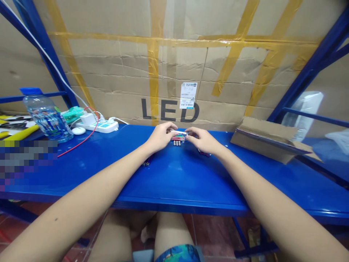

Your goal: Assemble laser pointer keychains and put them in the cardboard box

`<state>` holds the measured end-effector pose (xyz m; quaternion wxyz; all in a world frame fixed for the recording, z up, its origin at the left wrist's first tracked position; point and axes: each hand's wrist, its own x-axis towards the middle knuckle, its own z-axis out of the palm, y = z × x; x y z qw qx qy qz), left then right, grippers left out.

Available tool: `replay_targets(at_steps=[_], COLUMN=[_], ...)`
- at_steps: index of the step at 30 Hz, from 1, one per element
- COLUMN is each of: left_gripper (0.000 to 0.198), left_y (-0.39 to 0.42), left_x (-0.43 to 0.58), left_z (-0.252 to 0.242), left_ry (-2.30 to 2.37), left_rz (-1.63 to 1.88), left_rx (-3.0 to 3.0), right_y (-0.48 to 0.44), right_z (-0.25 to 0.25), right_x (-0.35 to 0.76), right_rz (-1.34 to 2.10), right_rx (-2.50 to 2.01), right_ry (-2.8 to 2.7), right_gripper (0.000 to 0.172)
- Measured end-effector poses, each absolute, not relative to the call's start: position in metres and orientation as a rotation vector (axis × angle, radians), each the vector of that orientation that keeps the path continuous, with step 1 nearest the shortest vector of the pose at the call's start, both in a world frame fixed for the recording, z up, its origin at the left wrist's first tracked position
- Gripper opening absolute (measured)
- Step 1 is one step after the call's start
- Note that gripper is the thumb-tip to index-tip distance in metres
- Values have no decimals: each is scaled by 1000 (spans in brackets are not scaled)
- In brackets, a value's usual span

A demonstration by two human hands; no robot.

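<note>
A small layered stack of coloured sticks, with red, green and white showing, sits near the back of the blue table. At its top, a white stick runs between my two hands. My left hand is closed, thumb and fingertips at the white stick's left end. From the other side my right hand pinches near its right end. Several small shiny balls line the stack's front. Dark sticks with shiny tips lie beside my left forearm, and purplish pieces lie partly hidden under my right wrist.
A blue table extends under both arms, backed by a large taped cardboard sheet. Leftward stand a water bottle, a white power strip and a red cable. An open cardboard box lies at the right.
</note>
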<state>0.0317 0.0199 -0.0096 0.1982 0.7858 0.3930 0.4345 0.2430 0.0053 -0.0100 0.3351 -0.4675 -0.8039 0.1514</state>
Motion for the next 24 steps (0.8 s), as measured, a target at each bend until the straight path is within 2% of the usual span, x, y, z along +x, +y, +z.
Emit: replay_targets(at_steps=[2,10,12,15,17,24], left_gripper=[5,15,29,61,73,79], left_y=[18,13,15,18,19,22], left_x=[33,39,41,39,37,30], left_z=[-9,-10,-8,-4,-2,-3], left_ry=[1003,895,831,651,541,468], left_rz=[1188,1200,1253,1239,1179,1090], left_rx=[2084,2202,2005,1527,1296,1134], right_y=[0,-7,-5,-4,-5,-4], right_z=[-8,-4,-4,-4,-4,-5], right_x=[239,233,234,234,233,234], right_rz=[478,911,938,924,919,894], right_rx=[-1123,-1043,-1031,-1050,-1054,-1064], right_ry=[-2104,-2070,-2042,-2028,-2032,-2053], right_gripper=[29,20,18,19,21,19])
